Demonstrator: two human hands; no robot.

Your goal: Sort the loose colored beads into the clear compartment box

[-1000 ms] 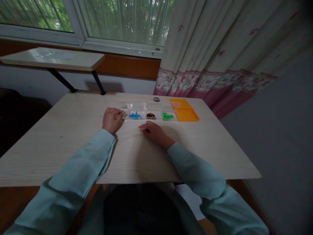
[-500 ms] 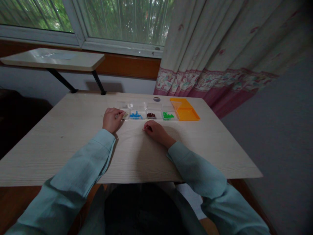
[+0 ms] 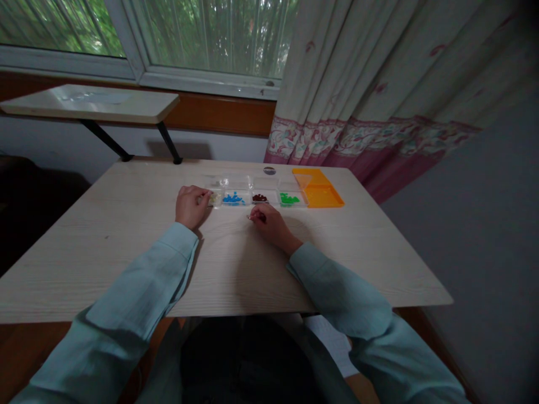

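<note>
A clear plastic compartment box (image 3: 265,202) lies on the table, its compartments holding small pale pieces (image 3: 214,198), blue pieces (image 3: 233,198), dark brown pieces (image 3: 260,198) and green pieces (image 3: 289,199). My left hand (image 3: 192,206) is at the box's left end, fingertips pinched together by the pale pieces; what they grip is hidden. Just in front of the brown compartment, my right hand (image 3: 270,225) is closed in a pinch. A tiny, light tip shows at its fingertips, too small to name.
An orange tray or lid (image 3: 324,195) adjoins the box on the right. Behind the box, a dark round spot (image 3: 269,170) marks the table (image 3: 126,252). A raised white shelf (image 3: 96,104) stands at the back left, and a curtain (image 3: 337,84) hangs at the back right.
My right hand has shifted slightly right and away from me, closer to the box. My left hand has drawn back a little to the left, showing more of the pale pieces.
</note>
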